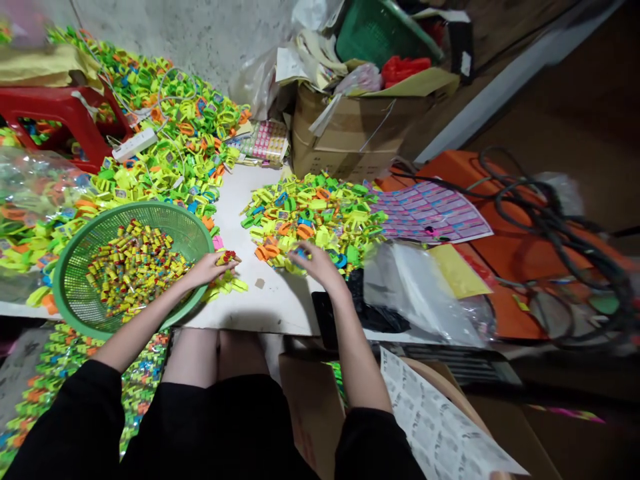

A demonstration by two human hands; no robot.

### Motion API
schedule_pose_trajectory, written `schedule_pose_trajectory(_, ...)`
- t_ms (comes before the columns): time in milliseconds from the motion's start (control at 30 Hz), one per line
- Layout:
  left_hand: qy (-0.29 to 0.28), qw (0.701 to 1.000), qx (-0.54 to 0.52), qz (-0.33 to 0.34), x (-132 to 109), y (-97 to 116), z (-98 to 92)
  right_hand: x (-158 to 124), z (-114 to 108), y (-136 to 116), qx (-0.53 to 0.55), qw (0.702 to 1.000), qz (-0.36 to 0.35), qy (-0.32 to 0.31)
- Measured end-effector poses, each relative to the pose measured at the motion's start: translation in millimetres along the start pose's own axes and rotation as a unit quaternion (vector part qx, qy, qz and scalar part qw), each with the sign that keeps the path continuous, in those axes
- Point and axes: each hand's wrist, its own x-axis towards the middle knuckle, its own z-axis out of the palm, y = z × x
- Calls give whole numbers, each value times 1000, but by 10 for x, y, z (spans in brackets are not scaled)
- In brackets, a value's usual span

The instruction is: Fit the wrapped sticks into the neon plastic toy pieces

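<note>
I have red-and-yellow tubes [228, 257] in my left hand [210, 269], fingers closed, over the tabletop [280, 303] beside a green basket [69, 283]. My right hand [316, 263], fingers half-curled, is at the toy pile [320, 207] — whether gripping, I can't tell. Plastic bags [425, 293] lie rightward; behind stands a carton [345, 133] — print unreadable.

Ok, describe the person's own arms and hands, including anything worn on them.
The left sleeve and right sleeve are plain black, ending roughly at the elbows with no visible markings. Below them the forearms are bare. The left hand and right hand are ungloved, and no watch shows on either wrist.
</note>
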Motion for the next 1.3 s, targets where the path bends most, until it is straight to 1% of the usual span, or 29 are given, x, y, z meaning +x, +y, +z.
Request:
schedule_pose_trajectory(33, 2, 1000, 1, 3, -3, 3, 2, 1, -5, 28, -4, 990, 14, 140)
schedule_pose_trajectory(67, 4, 1000, -2, 3, -7, 9, 5, -9, 34, 50, -8, 971, 17, 239)
schedule_pose_trajectory(100, 4, 1000, -6, 3, -12, 18, 7, -31, 118, 68, -11, 959, 8, 284)
schedule_pose_trajectory(133, 4, 1000, -9, 2, -15, 28, 8, -63, 244, 84, -13, 962, -7, 273)
schedule_pose_trajectory(167, 6, 1000, -8, 3, -18, 39, 8, -104, 403, 101, -13, 976, -23, 217)
schedule_pose_trajectory(200, 10, 1000, -2, 3, -20, 49, 9, -151, 585, 118, -12, 990, -38, 135)
schedule_pose_trajectory(233, 15, 1000, 5, 4, -21, 57, 9, -200, 777, 138, -15, 998, -49, 46)
schedule_pose_trajectory(267, 20, 1000, 12, 6, -21, 61, 9, -247, 964, 158, -17, 998, -62, -22)
schedule_pose_trajectory(300, 23, 1000, 17, 10, -20, 62, 10, -287, 1137, 179, -20, 995, -73, -62)
schedule_pose_trajectory(333, 25, 999, 18, 15, -18, 58, 12, -320, 1285, 200, -23, 994, -78, -79)
schedule_pose_trajectory(367, 25, 999, 20, 19, -15, 50, 15, -342, 1404, 219, -23, 993, -82, -77)
schedule_pose_trajectory(400, 25, 999, 22, 22, -12, 40, 19, -355, 1490, 235, -20, 994, -82, -63)
schedule_pose_trajectory(467, 28, 999, 26, 23, -4, 16, 27, -355, 1567, 256, 8, 996, -83, -26)
schedule_pose_trajectory(567, 31, 999, 7, 21, 9, -15, 37, -327, 1489, 229, 83, 992, -97, 3)
schedule_pose_trajectory(700, 29, 999, -14, 4, 16, -34, 43, -301, 1193, 30, 176, 980, -96, 4)
schedule_pose_trajectory(767, 28, 999, -15, -5, 16, -33, 43, -294, 1032, -119, 190, 977, -96, -3)
schedule_pose_trajectory(867, 19, 1000, -16, -2, 14, -11, 40, -279, 832, -332, 168, 978, -124, -11)
schedule_pose_trajectory(933, 13, 1000, -12, 1, 12, 19, 39, -268, 734, -439, 158, 976, -147, -26)
schedule_pose_trajectory(1000, 13, 1000, -7, -1, 12, 52, 41, -261, 662, -514, 133, 979, -150, -46)
schedule_pose_trajectory(1067, 22, 1000, -4, -4, 11, 77, 44, -261, 612, -563, 78, 986, -136, -59)
schedule_pose_trajectory(1167, 24, 1000, 0, -11, 8, 84, 49, -269, 574, -603, -1, 989, -137, -53)
schedule_pose_trajectory(1300, 11, 999, 7, -46, 1, 65, 43, -269, 582, -625, -31, 985, -162, -45)
